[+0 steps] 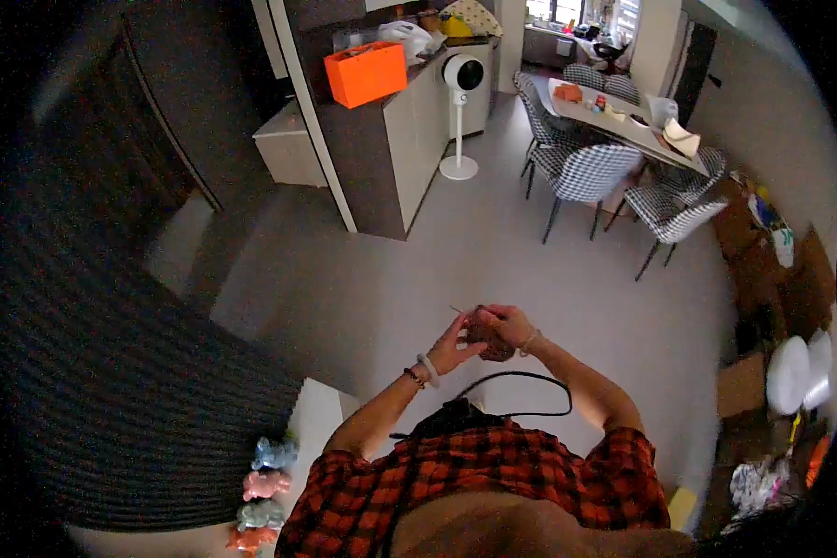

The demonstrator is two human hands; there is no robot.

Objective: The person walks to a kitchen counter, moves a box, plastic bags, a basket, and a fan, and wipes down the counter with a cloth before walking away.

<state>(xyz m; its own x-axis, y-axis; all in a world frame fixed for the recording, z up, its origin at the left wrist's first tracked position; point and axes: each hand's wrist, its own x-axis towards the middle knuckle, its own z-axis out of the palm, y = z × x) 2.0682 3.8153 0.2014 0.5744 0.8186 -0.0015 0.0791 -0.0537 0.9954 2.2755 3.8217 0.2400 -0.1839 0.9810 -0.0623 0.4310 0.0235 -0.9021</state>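
Note:
Both hands meet in front of the body, around a small brownish-red item (495, 346) whose details are too small to make out. My left hand (453, 346) is at its left side, fingers bent against it. A thin stick-like piece (457, 309) pokes out above the left fingers. From the upper right, my right hand (509, 325) closes its fingers on the item's top. Below the hands, a black cable (530, 375) loops out near the waist.
A white fan (459, 121) stands by a cabinet (418, 153) bearing an orange box (366, 74). Checkered chairs (593, 174) surround a table (623, 126) at the upper right. Boxes (742, 386) line the right wall. Small animal figures (266, 484) sit at the lower left.

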